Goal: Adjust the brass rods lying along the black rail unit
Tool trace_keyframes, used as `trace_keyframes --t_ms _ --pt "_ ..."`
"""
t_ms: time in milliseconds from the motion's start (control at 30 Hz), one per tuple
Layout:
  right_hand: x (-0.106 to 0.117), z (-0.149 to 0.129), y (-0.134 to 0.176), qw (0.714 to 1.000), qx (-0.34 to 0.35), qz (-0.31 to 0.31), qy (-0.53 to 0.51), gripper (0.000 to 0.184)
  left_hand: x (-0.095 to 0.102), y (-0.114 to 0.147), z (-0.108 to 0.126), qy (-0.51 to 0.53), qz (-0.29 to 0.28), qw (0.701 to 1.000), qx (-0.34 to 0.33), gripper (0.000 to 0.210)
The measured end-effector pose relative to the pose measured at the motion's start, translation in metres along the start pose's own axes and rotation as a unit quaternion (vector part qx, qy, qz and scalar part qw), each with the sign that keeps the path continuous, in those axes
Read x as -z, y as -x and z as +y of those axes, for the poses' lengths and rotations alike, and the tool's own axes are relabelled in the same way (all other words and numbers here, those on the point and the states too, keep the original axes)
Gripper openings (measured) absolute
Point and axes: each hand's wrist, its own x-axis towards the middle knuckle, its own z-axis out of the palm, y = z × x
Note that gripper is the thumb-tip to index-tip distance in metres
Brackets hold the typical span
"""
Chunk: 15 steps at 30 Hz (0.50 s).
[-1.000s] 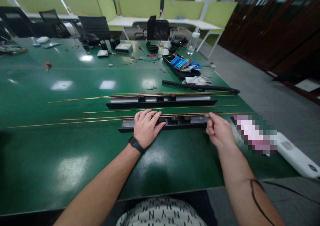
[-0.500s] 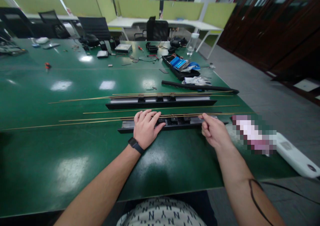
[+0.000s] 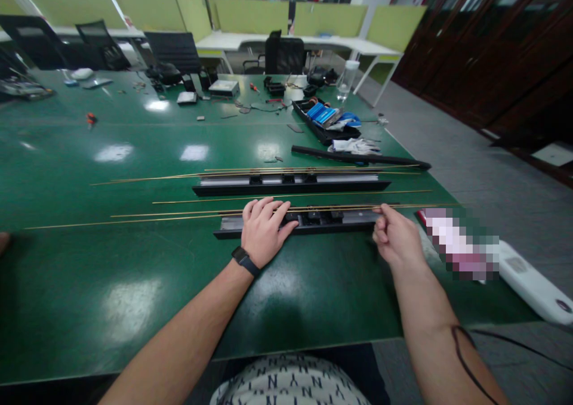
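Note:
My left hand [image 3: 264,229], with a dark watch [image 3: 240,254] on its wrist, lies over a black rail [image 3: 353,225] on the near part of the table. Its fingers are stretched out across the rail and thin brass rods, with the thumb apart along the near side. At the rail's right end, my right hand [image 3: 398,235] is closed in a pinch on a long brass rod [image 3: 71,225], which runs left under my left hand. Small black blocks [image 3: 313,215] sit along the rail's channel.
A second black rail [image 3: 290,188] with more rods lies behind. Farther back are a black tube [image 3: 371,157], gloves [image 3: 356,146] and a black tray [image 3: 322,133] holding blue items. A white device [image 3: 532,280] lies at right. A bit of skin [image 3: 3,241] shows at the left edge.
My right hand has moved right along the rail, and the long rod has slid right with it. My left hand stays on the rail. The bit of skin at the left edge has appeared.

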Motion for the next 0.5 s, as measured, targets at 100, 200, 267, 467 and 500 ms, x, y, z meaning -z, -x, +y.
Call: trace_keyframes --t_ms 100,200,267,467,500 --pt "0.0010 0.0013 -0.0006 1.000 -0.002 -0.002 -0.005 0.022 -0.0004 0.0001 -0.0002 -0.002 0.000 1.000 0.000 0.041" --pt "0.0005 0.0044 -0.0001 0.999 -0.009 -0.032 -0.001 0.025 -0.0008 -0.0001 -0.0004 -0.001 -0.001 1.000 -0.001 0.041" --pt "-0.0012 0.0067 0.0013 0.997 -0.021 -0.071 0.008 0.028 -0.0009 -0.0004 -0.0003 -0.001 -0.001 1.000 -0.001 0.041" --pt "-0.0056 0.0094 0.0048 0.992 -0.036 -0.119 0.022 0.033 -0.0007 -0.0003 -0.0003 0.000 -0.003 1.000 0.002 0.040" --pt "-0.0053 0.0092 0.0048 0.992 -0.037 -0.119 0.022 0.033 -0.0006 -0.0002 -0.0003 0.000 -0.003 1.000 0.002 0.040"
